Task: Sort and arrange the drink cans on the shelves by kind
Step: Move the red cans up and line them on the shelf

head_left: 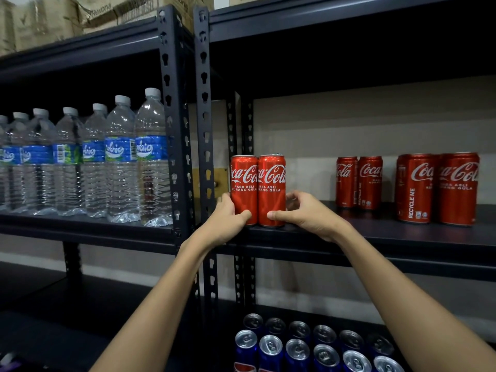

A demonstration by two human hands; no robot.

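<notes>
Currently, two red cola cans are kept upright and touching each other at the left end of the middle shelf, just beside the black upright post. The left can is gripped low down by the left hand, with the thumb laid across its front and the other fingers curled around its far side. The right can is gripped in the same way by the right hand, with the thumb on the front and the fingers bent around the right side. Both cans are turned with the logo to the front.

Further right on the same shelf, a second pair of red cans is seen near the back, and a third pair stands nearer the front edge. These two pairs are apart from each other and well apart from the held pair, so it is judged that the red cans are gathered on one shelf but not yet closed into one row. Some labels there are turned sideways.

On the lower shelf, blue cans are already packed in tidy rows. Water bottles are lined up on the neighbouring rack to the left. The sorting by kind seems mostly done; the arranging of the red group is left.
</notes>
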